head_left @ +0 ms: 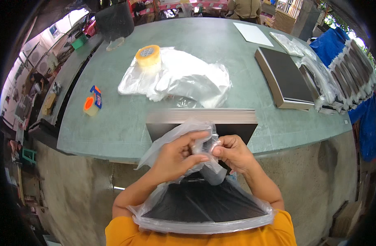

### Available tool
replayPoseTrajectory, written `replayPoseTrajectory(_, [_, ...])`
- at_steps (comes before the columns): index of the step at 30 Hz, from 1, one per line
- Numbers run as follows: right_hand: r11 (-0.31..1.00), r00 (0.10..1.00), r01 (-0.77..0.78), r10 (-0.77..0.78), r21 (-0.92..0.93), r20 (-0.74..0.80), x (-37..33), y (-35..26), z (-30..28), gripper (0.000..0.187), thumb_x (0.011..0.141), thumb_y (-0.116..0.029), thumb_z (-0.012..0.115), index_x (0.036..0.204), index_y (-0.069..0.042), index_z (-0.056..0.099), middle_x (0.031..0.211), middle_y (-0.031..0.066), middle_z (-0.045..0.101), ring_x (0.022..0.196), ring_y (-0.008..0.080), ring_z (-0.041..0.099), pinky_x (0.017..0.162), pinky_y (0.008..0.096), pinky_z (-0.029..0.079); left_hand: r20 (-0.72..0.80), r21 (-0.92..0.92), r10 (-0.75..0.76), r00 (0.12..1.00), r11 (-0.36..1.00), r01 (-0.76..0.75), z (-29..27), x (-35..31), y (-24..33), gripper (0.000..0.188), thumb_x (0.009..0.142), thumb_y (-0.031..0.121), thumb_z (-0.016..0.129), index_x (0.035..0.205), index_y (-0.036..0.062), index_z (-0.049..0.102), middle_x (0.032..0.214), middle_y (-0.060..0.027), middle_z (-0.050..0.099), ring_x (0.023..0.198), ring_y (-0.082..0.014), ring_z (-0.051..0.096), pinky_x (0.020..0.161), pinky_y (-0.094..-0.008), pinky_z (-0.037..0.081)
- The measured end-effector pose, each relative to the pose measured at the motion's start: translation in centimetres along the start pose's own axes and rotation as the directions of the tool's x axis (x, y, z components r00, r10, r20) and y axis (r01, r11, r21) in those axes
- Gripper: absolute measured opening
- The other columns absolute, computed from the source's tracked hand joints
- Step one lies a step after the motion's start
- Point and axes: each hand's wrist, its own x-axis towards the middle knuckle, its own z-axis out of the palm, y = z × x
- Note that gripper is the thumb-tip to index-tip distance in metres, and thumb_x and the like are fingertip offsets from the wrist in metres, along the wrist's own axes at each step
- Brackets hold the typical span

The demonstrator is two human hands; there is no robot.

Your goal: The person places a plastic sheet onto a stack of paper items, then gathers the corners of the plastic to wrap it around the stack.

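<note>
Item: one clear plastic bag (155,219), drawn around a black panel (200,201), held near the person's chest, just in front of the green table (114,133). Right hand (236,152): thumb and forefinger closed in a pinch on the bag's loose, bunched end. Left hand (179,155): thumb and forefinger spread apart around the same plastic; we cannot tell whether its curled fingers grip it.

On the table we record: a stack of black panels (202,116) at the near edge, partly behind the hands; beyond it, a pile of clear bags (192,78) with a yellowish tape roll (148,57) on top; to the left, a blue tape dispenser (96,96) with an orange-cored roll; to the right, a black-topped block (284,78) beside plastic-wrapped panels (352,76).
</note>
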Motion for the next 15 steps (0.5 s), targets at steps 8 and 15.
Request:
replayPoseTrajectory(8, [0.847, 0.894, 0.415, -0.311, 0.334, -0.323, -4.6, -2.7, -3.7, 0.016, 0.08, -0.01, 0.054, 0.09, 0.002, 0.054, 0.087, 0.0104, 0.058, 0.071, 0.0142, 0.057, 0.068, 0.029, 0.046, -0.333, 0.537, 0.08, 0.939, 0.835, 0.12, -13.0, -6.9, -8.3, 0.016, 0.08, 0.009, 0.044, 0.082, -0.0003, 0.057, 0.082, -0.0154, 0.056, 0.077, -0.029, 0.053, 0.071, -0.0349, 0.041])
replayPoseTrajectory(15, [0.98, 0.981, 0.187, -0.19, -0.063, -0.042, -4.6, -1.7, -5.7, 0.013, 0.076, -0.012, 0.061, 0.075, -0.002, 0.054, 0.067, 0.008, 0.058, 0.059, 0.0147, 0.057, 0.055, 0.0265, 0.047, -0.83, 0.558, 0.495, 0.258, 0.742, 0.371, -22.2, -12.2, -8.2, 0.017, 0.075, 0.008, 0.049, 0.091, 0.0019, 0.052, 0.086, -0.0101, 0.055, 0.075, -0.018, 0.051, 0.069, -0.029, 0.042])
